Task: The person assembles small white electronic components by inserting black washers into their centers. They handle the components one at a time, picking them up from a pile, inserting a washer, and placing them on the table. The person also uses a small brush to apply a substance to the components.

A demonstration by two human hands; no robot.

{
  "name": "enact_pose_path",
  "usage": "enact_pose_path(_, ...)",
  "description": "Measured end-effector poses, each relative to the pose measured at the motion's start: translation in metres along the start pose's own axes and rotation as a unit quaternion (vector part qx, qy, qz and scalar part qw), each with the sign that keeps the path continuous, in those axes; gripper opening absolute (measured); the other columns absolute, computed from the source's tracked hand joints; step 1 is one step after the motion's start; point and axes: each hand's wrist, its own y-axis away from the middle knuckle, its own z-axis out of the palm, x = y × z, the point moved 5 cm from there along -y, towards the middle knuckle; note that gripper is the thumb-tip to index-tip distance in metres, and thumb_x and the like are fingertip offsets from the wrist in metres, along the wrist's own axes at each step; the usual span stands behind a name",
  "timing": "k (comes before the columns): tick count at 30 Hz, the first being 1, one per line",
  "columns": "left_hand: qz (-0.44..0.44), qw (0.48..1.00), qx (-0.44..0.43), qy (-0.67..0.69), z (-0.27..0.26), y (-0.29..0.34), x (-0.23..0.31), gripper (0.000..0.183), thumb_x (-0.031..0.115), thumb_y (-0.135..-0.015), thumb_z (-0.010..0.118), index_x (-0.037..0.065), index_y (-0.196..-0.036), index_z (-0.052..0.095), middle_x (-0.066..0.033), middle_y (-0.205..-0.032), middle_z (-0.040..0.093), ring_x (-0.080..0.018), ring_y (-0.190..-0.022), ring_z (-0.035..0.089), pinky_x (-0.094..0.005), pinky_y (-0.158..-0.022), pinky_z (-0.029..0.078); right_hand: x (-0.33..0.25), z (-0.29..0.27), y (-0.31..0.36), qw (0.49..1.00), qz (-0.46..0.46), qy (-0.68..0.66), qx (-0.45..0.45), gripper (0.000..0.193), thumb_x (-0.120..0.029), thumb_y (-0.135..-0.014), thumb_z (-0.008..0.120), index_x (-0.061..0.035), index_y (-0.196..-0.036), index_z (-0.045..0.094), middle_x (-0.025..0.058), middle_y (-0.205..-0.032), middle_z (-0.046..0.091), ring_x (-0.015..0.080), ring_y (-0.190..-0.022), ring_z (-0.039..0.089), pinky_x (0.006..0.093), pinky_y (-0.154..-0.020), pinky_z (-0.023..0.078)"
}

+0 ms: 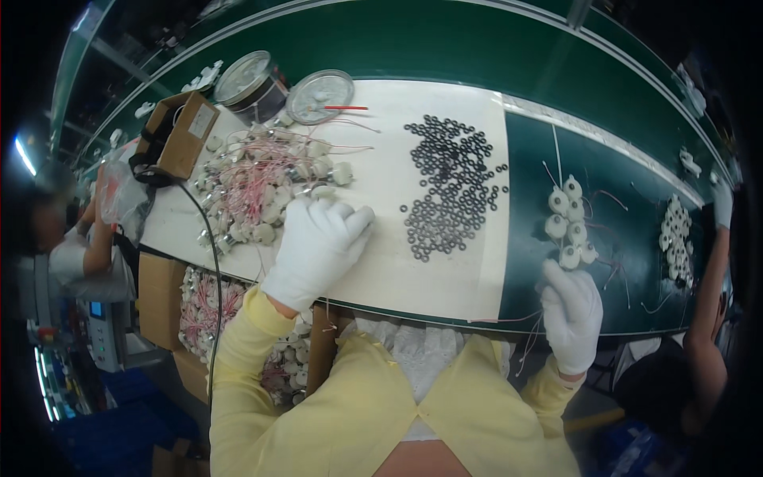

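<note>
Hovering at the near edge of a heap of white round parts (266, 191) with pink wires, the gloved left hand (324, 242) had its fingers bent; whether it pinched anything, I could not tell. To the right of that hand, many small dark rings (445, 167) lay scattered on a white sheet (381, 183) covering part of the green counter (524, 183). Ahead of it, past the heap, were a metal tin (254, 91), a round lid (316, 97) and a cardboard box (191, 135). The gloved right hand (571, 306) had its fingers close together at a small cluster of white parts (575, 210) just ahead; its grip was hidden. Farther to its right lay another batch of similar parts (674, 238).
</note>
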Motion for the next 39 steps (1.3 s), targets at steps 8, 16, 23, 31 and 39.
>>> enact_pose_path(8, -0.032, 0.998, 0.010, -0.046, -0.012, 0.016, 0.012, 0.033, 0.028, -0.088, 0.073, 0.010, -0.115, 0.068, -0.0034, -0.080, 0.061, -0.0235, -0.084, 0.062, -0.0443, -0.082, 0.044, 0.009, 0.016, 0.009, 0.999, -0.012, -0.047, -0.026, 0.050, 0.004, -0.074, 0.067, -0.0033, -0.124, 0.069, 0.0035, -0.089, 0.067, 0.0237, -0.071, 0.057, 0.0382, -0.072, 0.043)
enact_pose_path(16, -0.010, 0.995, 0.018, 0.096, 0.007, -0.003, 0.024, 0.030, 0.017, -0.091, 0.069, 0.012, -0.120, 0.069, -0.0030, -0.082, 0.064, -0.0242, -0.080, 0.063, -0.0407, -0.087, 0.047, 0.016, 0.030, 0.005, 0.995, -0.010, -0.097, -0.020, 0.051, 0.003, -0.075, 0.068, -0.0051, -0.125, 0.069, 0.0030, -0.089, 0.068, 0.0240, -0.070, 0.057, 0.0385, -0.071, 0.041)
enact_pose_path(23, -0.077, 0.960, -0.047, 0.266, 0.027, -0.030, 0.000, 0.032, 0.014, -0.093, 0.065, 0.010, -0.125, 0.065, -0.0092, -0.084, 0.070, -0.0309, -0.078, 0.068, -0.0415, -0.072, 0.052, 0.030, 0.039, 0.004, 0.994, -0.003, -0.111, -0.009, 0.048, 0.001, -0.075, 0.068, -0.0051, -0.123, 0.069, 0.0002, -0.083, 0.068, 0.0229, -0.068, 0.057, 0.0372, -0.070, 0.040)
enact_pose_path(31, -0.095, 0.941, -0.106, 0.308, 0.027, -0.043, 0.002, 0.025, 0.009, -0.097, 0.063, 0.007, -0.122, 0.066, -0.0127, -0.087, 0.071, -0.0340, -0.077, 0.067, -0.0418, -0.069, 0.053, 0.033, 0.040, 0.003, 0.994, -0.006, -0.108, -0.024, 0.047, -0.002, -0.074, 0.068, -0.0063, -0.120, 0.070, -0.0007, -0.080, 0.065, 0.0217, -0.067, 0.056, 0.0373, -0.068, 0.040)
enact_pose_path(39, -0.018, 0.978, -0.062, 0.196, 0.030, -0.045, 0.005, 0.027, 0.011, -0.092, 0.072, 0.012, -0.118, 0.068, -0.0069, -0.081, 0.064, -0.0303, -0.071, 0.061, -0.0432, -0.064, 0.049, 0.034, 0.041, 0.006, 0.994, -0.003, -0.105, -0.042, 0.049, -0.004, -0.073, 0.071, -0.0056, -0.122, 0.069, 0.0022, -0.085, 0.065, 0.0238, -0.069, 0.054, 0.0385, -0.069, 0.039)
